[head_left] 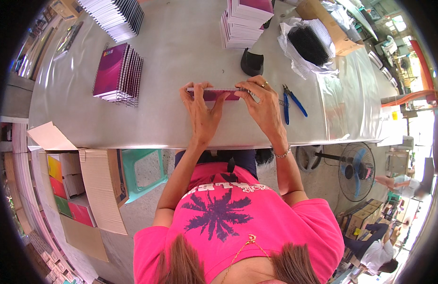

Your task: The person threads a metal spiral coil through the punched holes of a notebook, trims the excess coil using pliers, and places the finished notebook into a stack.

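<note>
Over the near part of the table, a purple notebook [210, 95] stands on edge between my hands, its holed edge facing up. My left hand [205, 113] is closed on its left end, fingers behind and thumb in front. My right hand [266, 106] pinches the right end, where a dark wire coil [280, 102] sticks out past the fingers. How far the coil runs through the holes is hard to see. Right of my right hand lie blue-handled pliers [293, 105], jaws pointing away. A black curved object [252, 62] sits just beyond my hands.
A stack of purple spiral notebooks [112, 71] stands at left, with another stack [117, 19] behind. Purple-covered books [245, 23] are piled at far centre. Black coils [311, 42] lie in white wrapping, right. Below the table are a carton [103, 189], green stool [145, 173] and fan [356, 170].
</note>
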Demonstrator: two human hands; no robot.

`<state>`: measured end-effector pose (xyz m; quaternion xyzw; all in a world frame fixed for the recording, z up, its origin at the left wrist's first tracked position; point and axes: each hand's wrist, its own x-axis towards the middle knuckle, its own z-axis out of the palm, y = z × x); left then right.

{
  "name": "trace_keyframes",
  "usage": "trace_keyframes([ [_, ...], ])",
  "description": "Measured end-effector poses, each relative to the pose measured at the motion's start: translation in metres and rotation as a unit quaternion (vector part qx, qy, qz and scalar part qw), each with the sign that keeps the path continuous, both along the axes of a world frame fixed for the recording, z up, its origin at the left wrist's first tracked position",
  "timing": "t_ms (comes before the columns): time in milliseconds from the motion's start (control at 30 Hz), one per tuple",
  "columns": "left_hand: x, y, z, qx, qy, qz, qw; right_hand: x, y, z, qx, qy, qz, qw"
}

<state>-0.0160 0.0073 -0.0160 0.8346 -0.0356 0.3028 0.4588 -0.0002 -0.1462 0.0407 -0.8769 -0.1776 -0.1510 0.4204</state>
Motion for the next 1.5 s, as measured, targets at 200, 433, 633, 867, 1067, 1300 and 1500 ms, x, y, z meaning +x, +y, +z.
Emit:
trace_keyframes([
  [200,0.0,0.001,0.001,-0.004,0.007,-0.003,1.0,0.001,0.0,-0.005,-0.006,-0.028,0.002,1.0],
  [433,0.011,0.016,0.005,-0.066,0.05,-0.072,0.994,0.001,-0.004,0.001,-0.004,-0.006,0.029,1.0],
  [633,0.022,0.042,0.009,0.002,0.039,-0.129,0.991,0.052,-0.033,-0.003,-0.091,-0.025,-0.019,0.995],
  [867,0.025,0.051,0.007,-0.036,0.038,-0.174,0.983,0.114,-0.078,-0.049,-0.196,0.107,0.079,0.972],
  [1067,0.022,0.052,0.005,-0.061,0.056,-0.175,0.981,0.091,-0.063,-0.036,-0.165,0.131,0.037,0.977],
  [1300,0.024,0.051,0.003,-0.038,0.029,-0.172,0.984,0.073,-0.057,-0.038,0.071,0.235,0.071,0.967],
  [1500,0.025,0.048,0.004,-0.039,0.027,-0.165,0.985,0.053,-0.084,-0.03,0.307,0.358,0.364,0.803],
])
